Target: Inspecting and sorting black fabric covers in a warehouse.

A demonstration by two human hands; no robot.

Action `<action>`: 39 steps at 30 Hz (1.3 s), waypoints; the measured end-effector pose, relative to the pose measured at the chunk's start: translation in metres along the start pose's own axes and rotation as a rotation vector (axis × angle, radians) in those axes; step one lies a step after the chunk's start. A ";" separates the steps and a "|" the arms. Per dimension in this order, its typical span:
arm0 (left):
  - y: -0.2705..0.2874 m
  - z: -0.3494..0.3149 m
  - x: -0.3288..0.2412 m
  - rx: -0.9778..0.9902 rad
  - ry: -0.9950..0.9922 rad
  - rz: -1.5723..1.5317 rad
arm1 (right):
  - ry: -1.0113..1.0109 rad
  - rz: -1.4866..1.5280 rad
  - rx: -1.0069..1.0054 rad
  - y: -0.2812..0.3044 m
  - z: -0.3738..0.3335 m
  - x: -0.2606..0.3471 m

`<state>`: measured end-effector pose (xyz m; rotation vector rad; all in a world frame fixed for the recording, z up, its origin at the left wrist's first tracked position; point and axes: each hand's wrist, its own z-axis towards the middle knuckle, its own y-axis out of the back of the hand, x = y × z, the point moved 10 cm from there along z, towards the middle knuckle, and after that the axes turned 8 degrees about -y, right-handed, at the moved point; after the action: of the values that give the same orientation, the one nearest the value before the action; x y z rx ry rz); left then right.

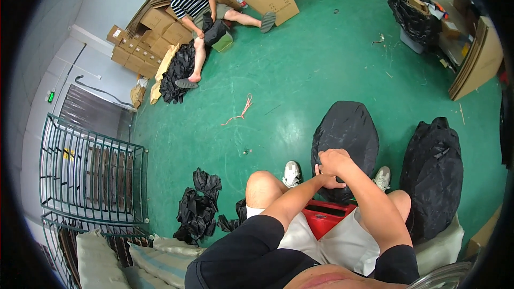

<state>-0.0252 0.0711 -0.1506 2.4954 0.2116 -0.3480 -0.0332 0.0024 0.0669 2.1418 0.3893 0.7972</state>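
Observation:
A black oval bundle of thin, shiny fabric (350,123) lies between my feet, its far end rounded and fairly smooth. Over its near left part my two hands come together. My right hand (334,161) is closed, fingers curled inward; whatever it grips is too small or hidden to make out. Just below it, my left hand (330,181) rests against the black fabric with thumb and one finger stretched apart, its other fingers partly hidden. A second, longer black fabric bundle (432,176) lies to the right of my leg.
A red plastic stool (327,213) shows between my thighs. Crumpled black fabric (198,208) lies left. Green metal racks (96,171) stand beyond stuffed sacks (160,259). Far left, a person (194,1) sits handling black fabric near cartons (155,27). Pink string (241,111) lies on the floor.

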 end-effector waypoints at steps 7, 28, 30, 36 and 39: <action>0.002 -0.003 -0.018 0.116 -0.110 -0.013 | -0.024 0.017 0.020 -0.011 -0.006 -0.017; -0.050 0.055 0.014 0.124 -0.093 0.100 | 0.010 -0.037 -0.016 -0.001 -0.010 -0.002; -0.042 0.045 0.011 0.121 -0.087 0.113 | 0.004 -0.033 -0.007 -0.005 -0.008 -0.003; -0.017 0.007 -0.002 0.049 -0.107 0.070 | -0.001 0.026 -0.002 -0.009 -0.010 -0.006; -0.011 0.002 -0.010 0.005 -0.086 0.043 | 0.065 0.013 -0.043 -0.012 -0.009 0.002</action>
<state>-0.0371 0.0780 -0.1550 2.4799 0.1219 -0.4376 -0.0376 0.0162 0.0631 2.0849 0.3890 0.8773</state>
